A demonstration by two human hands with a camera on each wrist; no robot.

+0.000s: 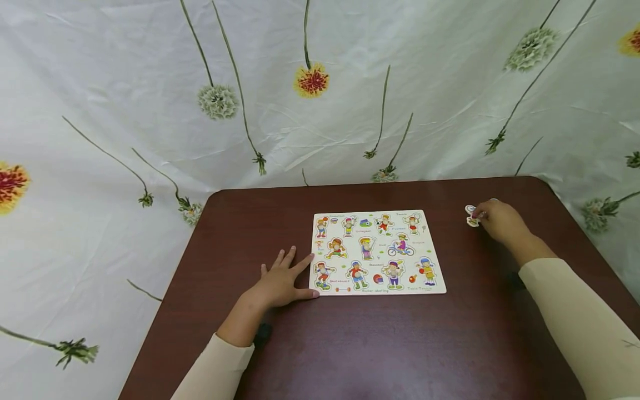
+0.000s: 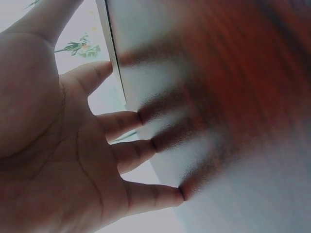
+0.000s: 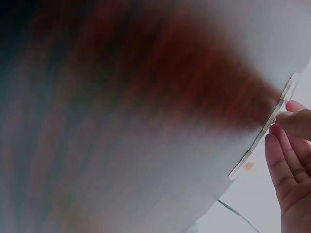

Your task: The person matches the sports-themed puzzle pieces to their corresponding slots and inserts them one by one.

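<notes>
A white puzzle board (image 1: 352,279) printed with several figures in sports clothes lies flat on the table. Spread wide, my left hand (image 1: 280,282) has its thumb and index finger at the board's left edge. The left wrist view shows the fingertips of this left hand (image 2: 73,131) touching the tabletop and the board's side. Off to the right of the board, my right hand (image 1: 502,222) pinches a small flat puzzle piece (image 1: 471,221), partly hidden by the fingers. Seen edge-on in the right wrist view, the piece (image 3: 252,149) is close over the tabletop, against the right hand's fingertips (image 3: 286,119).
The dark reddish-brown table (image 1: 370,344) has a glossy top. Behind it and at both sides hangs a pale cloth (image 1: 350,128) with printed flowers, reaching the table's back edge.
</notes>
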